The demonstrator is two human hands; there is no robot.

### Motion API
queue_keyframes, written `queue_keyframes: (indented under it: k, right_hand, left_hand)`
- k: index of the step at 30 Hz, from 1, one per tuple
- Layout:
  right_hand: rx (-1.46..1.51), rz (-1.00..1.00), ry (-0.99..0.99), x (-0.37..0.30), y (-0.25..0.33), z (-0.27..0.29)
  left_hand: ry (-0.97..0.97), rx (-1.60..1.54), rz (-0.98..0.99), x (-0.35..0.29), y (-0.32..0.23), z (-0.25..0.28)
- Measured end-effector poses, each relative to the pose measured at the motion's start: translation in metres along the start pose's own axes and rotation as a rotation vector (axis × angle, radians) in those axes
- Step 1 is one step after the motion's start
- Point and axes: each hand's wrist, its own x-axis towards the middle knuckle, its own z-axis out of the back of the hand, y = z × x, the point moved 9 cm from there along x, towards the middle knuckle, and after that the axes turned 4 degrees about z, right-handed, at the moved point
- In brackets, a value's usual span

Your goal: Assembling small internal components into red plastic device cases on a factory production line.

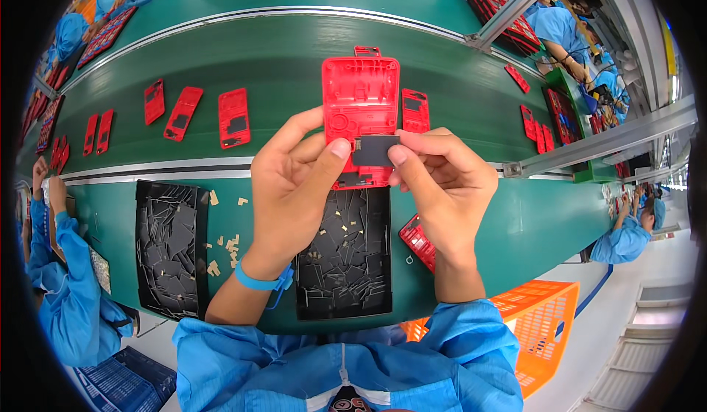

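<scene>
Both hands up over the tabletop: left hand grips a red plastic shell, right hand pinches a small dark pad against it.

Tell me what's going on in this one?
A person at a green conveyor line holds a red plastic housing in the left hand, thumb on its lower edge. The right hand pinches a small dark grey pad against the housing's lower part. Below the hands sit two black trays of similar dark pads. More red housings lie on the belt.
</scene>
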Motion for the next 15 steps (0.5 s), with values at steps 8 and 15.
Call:
queue_keyframes:
  k: [8, 15]
  right_hand:
    - [-0.175, 0.242, -0.029, -0.004, 0.002, -0.005]
    - [-0.756, 0.666, -0.070, -0.025, 0.020, -0.041]
  left_hand:
    - [-0.021, -0.002, 0.002, -0.002, -0.003, 0.003]
    - [-0.060, 0.046, -0.020, -0.004, -0.005, 0.001]
